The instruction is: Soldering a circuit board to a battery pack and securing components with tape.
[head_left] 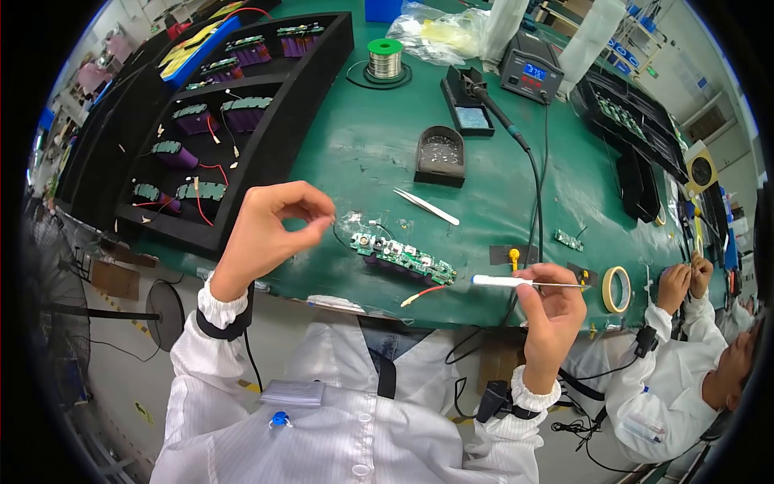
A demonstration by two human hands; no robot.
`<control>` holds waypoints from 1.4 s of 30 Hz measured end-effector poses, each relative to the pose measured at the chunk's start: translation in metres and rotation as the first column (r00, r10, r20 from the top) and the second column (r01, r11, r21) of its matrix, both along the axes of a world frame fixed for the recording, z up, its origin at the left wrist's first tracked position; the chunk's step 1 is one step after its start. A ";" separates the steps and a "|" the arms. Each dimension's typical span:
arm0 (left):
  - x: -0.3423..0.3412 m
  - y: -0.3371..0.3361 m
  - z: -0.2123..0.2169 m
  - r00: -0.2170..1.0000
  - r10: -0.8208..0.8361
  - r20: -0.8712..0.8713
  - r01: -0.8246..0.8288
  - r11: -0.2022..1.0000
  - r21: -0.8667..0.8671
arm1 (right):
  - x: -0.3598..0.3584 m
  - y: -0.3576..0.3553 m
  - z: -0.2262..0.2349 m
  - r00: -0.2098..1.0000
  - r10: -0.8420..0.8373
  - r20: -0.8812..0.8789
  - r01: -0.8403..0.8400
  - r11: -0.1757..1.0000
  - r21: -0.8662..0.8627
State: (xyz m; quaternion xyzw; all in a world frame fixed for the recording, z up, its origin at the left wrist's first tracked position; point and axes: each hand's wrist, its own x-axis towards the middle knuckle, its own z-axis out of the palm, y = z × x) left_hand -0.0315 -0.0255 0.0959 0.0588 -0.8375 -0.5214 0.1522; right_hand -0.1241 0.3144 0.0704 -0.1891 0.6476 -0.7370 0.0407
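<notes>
The long green circuit board on its purple battery pack point(403, 258) lay on the green tabletop point(363, 145) between both hands; the right hand point(552, 310) gripped a white-handled tool point(516, 281), the left hand's point(270, 226) grip pinched shut, its contents unclear

Soldering station unit point(530, 74), at one o'clock on the green bench: dark grey box carrying a small rectangular screen point(534, 72), lit blue. Clear plastic bags point(435, 32), crumpled, with yellowish contents, lie at twelve o'clock just left of the unit. Yellow rectangular labels point(193, 42) sit on a blue tray at eleven o'clock.
</notes>
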 end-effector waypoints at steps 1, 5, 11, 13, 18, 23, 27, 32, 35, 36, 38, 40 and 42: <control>0.003 -0.002 -0.006 0.997 0.075 -0.017 -0.075 0.995 -0.065 | -0.002 -0.002 -0.005 0.995 -0.083 -0.059 0.086 0.995 0.055; 0.011 -0.006 -0.042 0.997 0.072 0.035 -0.056 0.935 -0.350 | -0.015 -0.017 -0.010 0.916 -0.109 -0.386 0.232 0.929 0.288; 0.005 0.004 -0.058 0.999 0.039 0.019 -0.027 0.897 -0.442 | -0.039 -0.032 -0.029 0.755 0.143 -0.640 0.291 0.802 0.522; 0.002 0.004 -0.057 0.999 0.027 0.043 -0.004 0.882 -0.472 | -0.040 -0.029 -0.039 0.760 0.186 -0.623 0.278 0.773 0.570; 0.000 0.017 -0.044 0.997 0.027 0.070 0.022 0.783 -0.621 | -0.030 -0.021 -0.045 0.761 0.278 -0.586 0.260 0.697 0.668; 0.000 0.011 -0.056 0.997 0.055 0.047 -0.016 0.799 -0.601 | 0.004 -0.017 -0.033 0.750 0.067 -0.658 0.340 0.814 0.471; 0.006 0.001 -0.055 0.993 0.100 0.060 -0.040 0.777 -0.629 | 0.070 -0.014 -0.043 0.979 -0.090 -0.185 0.126 0.973 0.195; 0.031 0.014 -0.038 0.994 0.105 0.006 -0.085 0.840 -0.537 | 0.140 -0.032 -0.085 0.775 0.448 0.445 -0.268 0.872 -0.410; 0.058 0.076 -0.015 0.984 -0.176 -0.013 0.143 0.836 -0.530 | 0.136 -0.048 -0.084 0.603 0.597 0.530 -0.244 0.770 -0.589; 0.068 0.094 -0.023 0.958 -0.287 0.002 0.248 0.823 -0.512 | 0.133 -0.049 -0.077 0.609 0.597 0.522 -0.243 0.767 -0.594; 0.075 0.120 -0.036 0.872 -0.476 -0.115 0.370 0.794 -0.483 | 0.125 -0.061 -0.060 0.297 0.771 0.563 -0.072 0.606 -0.792; 0.061 0.142 -0.038 0.830 -0.543 -0.123 0.416 0.751 -0.512 | 0.118 -0.058 -0.068 0.227 0.877 0.424 -0.002 0.436 -0.900; 0.049 0.157 -0.033 0.809 -0.577 -0.114 0.417 0.699 -0.581 | 0.118 -0.049 -0.068 0.402 0.835 0.376 0.108 0.365 -0.925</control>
